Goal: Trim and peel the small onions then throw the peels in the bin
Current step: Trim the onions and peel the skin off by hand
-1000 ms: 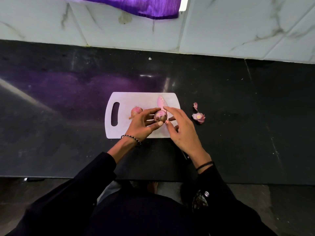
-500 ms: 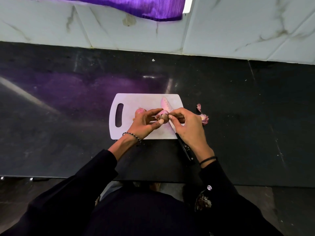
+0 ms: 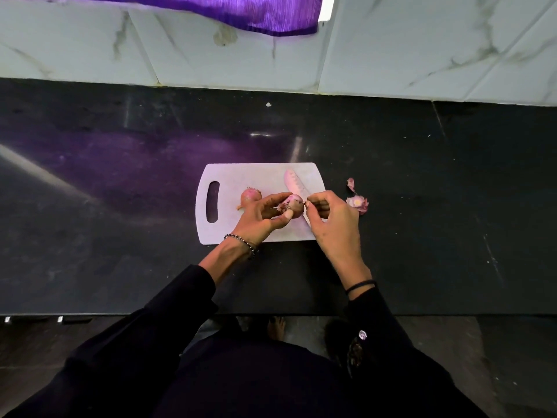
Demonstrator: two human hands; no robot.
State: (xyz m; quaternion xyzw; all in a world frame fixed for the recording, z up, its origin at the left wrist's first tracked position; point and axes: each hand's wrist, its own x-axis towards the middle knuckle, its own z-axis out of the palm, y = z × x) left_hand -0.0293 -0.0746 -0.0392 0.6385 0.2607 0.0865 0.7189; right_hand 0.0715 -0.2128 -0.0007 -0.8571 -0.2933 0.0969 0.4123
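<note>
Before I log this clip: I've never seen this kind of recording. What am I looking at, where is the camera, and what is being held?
There is no machine here. A person wears one wide-angle camera on the head, looking down at their own two hands, and every picture is that same view. A white board lies on a dark counter. The left hand grips a small onion over the board, and the right hand pinches the skin at its end. A second onion sits on the board beside the left hand. A knife lies on the board, partly hidden by the hands. Loose peels lie on the counter, right of the board.
</note>
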